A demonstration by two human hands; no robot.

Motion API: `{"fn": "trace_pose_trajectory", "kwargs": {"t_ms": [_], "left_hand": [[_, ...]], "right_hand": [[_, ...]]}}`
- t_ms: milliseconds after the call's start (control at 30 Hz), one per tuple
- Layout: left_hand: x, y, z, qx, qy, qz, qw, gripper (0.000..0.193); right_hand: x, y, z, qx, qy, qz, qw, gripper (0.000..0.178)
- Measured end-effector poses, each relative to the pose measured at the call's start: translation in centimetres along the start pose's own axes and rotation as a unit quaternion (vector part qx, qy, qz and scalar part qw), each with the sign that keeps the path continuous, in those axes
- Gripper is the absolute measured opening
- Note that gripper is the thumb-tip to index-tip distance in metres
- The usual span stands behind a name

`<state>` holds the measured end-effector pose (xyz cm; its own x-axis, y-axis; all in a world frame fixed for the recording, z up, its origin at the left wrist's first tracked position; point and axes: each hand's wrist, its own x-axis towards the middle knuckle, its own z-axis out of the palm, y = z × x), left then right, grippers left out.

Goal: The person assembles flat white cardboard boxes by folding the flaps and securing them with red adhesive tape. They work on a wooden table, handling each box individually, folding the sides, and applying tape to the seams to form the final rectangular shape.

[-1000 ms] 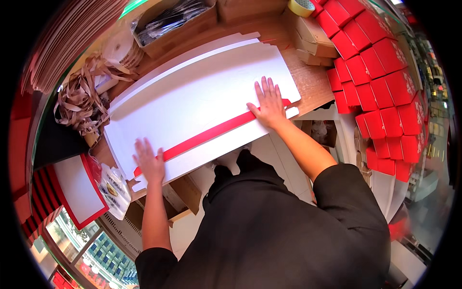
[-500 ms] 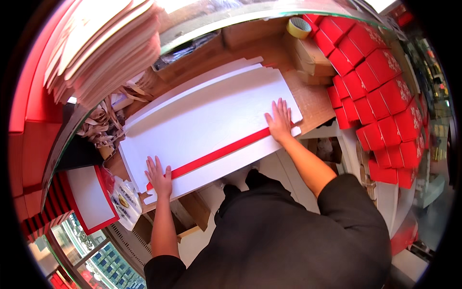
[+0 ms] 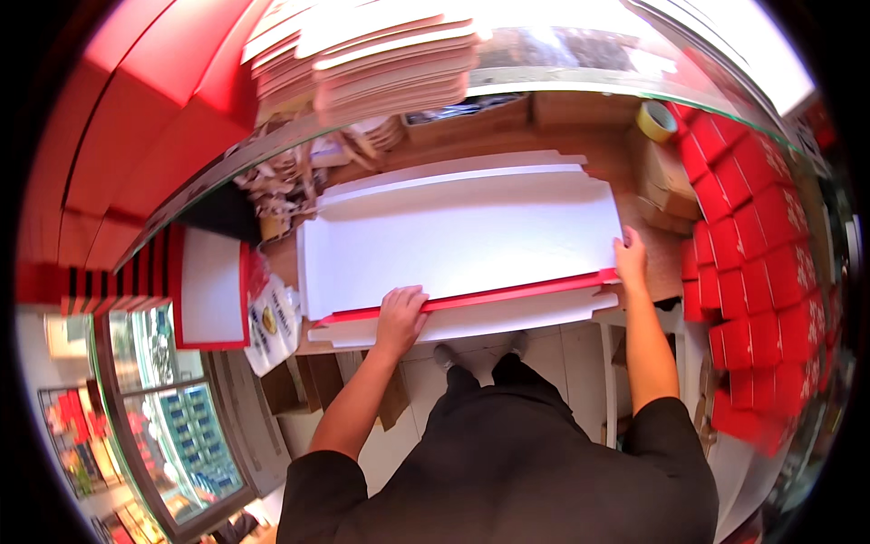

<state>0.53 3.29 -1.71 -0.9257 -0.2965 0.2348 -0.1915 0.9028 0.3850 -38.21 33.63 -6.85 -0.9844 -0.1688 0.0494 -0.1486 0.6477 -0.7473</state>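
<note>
A long white cardboard box blank (image 3: 471, 236) lies across the wooden table, its far and near edges creased into flaps. A red strip (image 3: 471, 296) runs along its near fold. My left hand (image 3: 401, 320) is on that fold left of the middle, fingers bent together over the red edge and the thumb toward the near flap. At the right end of the blank, my right hand (image 3: 632, 257) grips the corner by the strip's end, its fingers curled at the edge. What lies under the fingers of both hands is hidden.
A glass shelf edge (image 3: 562, 80) crosses above the table's far side, bearing stacked cardboard sheets (image 3: 390, 77). Red boxes (image 3: 757, 236) are piled at right. A tape roll (image 3: 656, 121) sits on a brown carton (image 3: 666, 177). Twisted paper (image 3: 281, 186) and a plastic bag (image 3: 274, 322) lie left.
My left hand has slid right along the red fold and its fingers have closed from a flat spread. My right hand has gone from lying flat to gripping the right end. The view has turned.
</note>
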Motion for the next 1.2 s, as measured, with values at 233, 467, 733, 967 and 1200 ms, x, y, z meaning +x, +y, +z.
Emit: {"fn": "trace_pose_trajectory", "kwargs": {"t_ms": [233, 467, 733, 967, 1200], "left_hand": [[1.4, 3.5, -7.0, 0.059, 0.077, 0.065, 0.993, 0.031], [5.4, 0.8, -13.9, 0.307, 0.24, -0.051, 0.92, 0.03], [-0.2, 13.2, 1.5, -0.075, 0.003, 0.066, 0.995, 0.044], [0.1, 14.1, 5.3, 0.103, -0.084, -0.09, 0.987, 0.046], [-1.1, 13.9, 4.4, 0.122, -0.034, -0.112, 0.986, 0.033]], "right_hand": [[-0.4, 0.0, -4.8, 0.362, -0.021, 0.127, 0.923, 0.028], [-12.1, -5.3, -2.9, 0.426, -0.291, 0.248, 0.82, 0.018], [-21.1, -9.2, 3.9, 0.364, -0.369, 0.33, 0.789, 0.023], [-19.3, -9.9, 2.3, 0.229, -0.467, 0.228, 0.823, 0.019], [-15.2, -11.4, 2.1, -0.021, -0.307, -0.539, 0.784, 0.024]]}}
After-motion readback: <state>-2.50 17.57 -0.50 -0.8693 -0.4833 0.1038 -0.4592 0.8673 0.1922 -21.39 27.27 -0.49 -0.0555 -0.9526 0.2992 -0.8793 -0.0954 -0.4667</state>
